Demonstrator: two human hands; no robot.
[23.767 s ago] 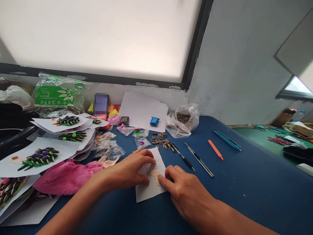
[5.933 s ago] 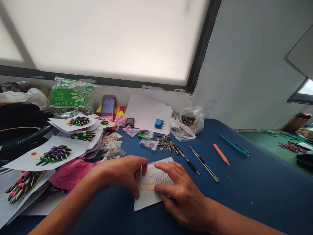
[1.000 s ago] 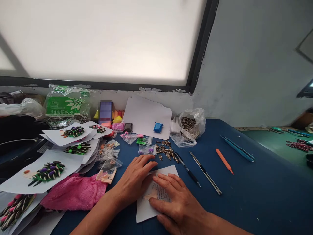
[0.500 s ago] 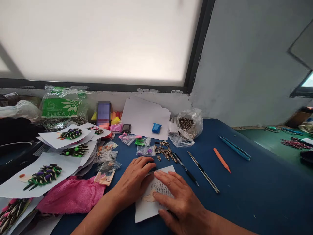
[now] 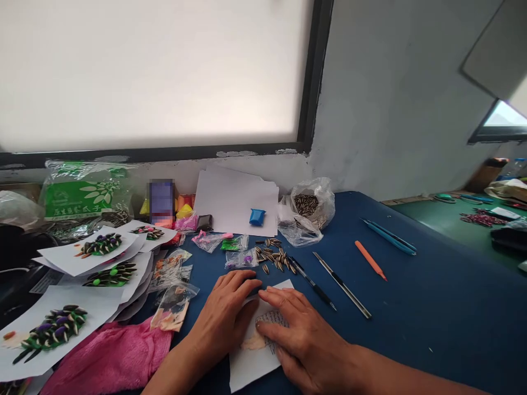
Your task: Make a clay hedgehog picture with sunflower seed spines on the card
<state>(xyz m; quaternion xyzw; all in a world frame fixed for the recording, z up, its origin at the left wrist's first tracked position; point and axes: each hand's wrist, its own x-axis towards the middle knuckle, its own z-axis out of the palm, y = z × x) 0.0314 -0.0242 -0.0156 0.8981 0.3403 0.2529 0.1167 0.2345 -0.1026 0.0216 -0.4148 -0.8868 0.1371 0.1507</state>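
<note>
A small sheet of white paper (image 5: 247,376) lies on the blue tabletop before me, with a drawn patterned outline and a flat smear of peach-coloured clay (image 5: 253,343). My left hand (image 5: 230,312) rests along the sheet's upper left edge, fingers stretched out and nothing visible in them. Across the right side of the sheet lies my right hand (image 5: 300,334), its fingers apart and one fingertip at the clay's upper edge. It covers part of the drawing. Loose sunflower seeds (image 5: 275,257) lie just beyond my hands, beside small bags of coloured clay (image 5: 241,258).
Finished seed pictures (image 5: 57,326) and a pink cloth (image 5: 119,351) crowd the left. Two pens, one a black-gripped pen (image 5: 313,285), an orange marker (image 5: 370,260) and blue tweezers (image 5: 389,237) lie right. White sheets (image 5: 230,197) and a bag of seeds (image 5: 307,206) stand behind.
The view has shifted slightly, moving the left-hand items outward. My right hand's lower fingers have shifted a little over the paper; my left hand stays at the paper's edge.
</note>
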